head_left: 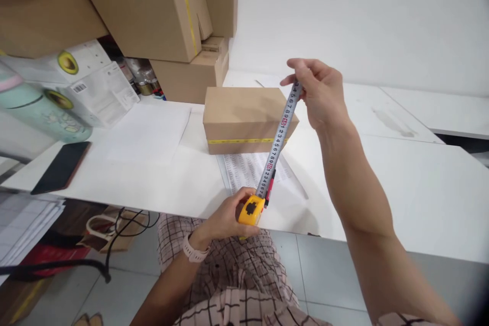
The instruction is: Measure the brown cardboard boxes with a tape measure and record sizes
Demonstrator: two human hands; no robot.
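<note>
Tape measure (251, 209) near closed carton (240, 131)

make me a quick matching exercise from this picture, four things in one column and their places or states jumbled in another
1. yellow plastic tape-measure case
2. silver metal tape blade
3. brown cardboard box with a creased-free lid-like top
4. black rectangular phone

A. flat on the white table
B. yellow strip across its front
C. held in the left hand
D. extended, far end at the right hand

Pairs: 1-C, 2-D, 3-B, 4-A
</note>
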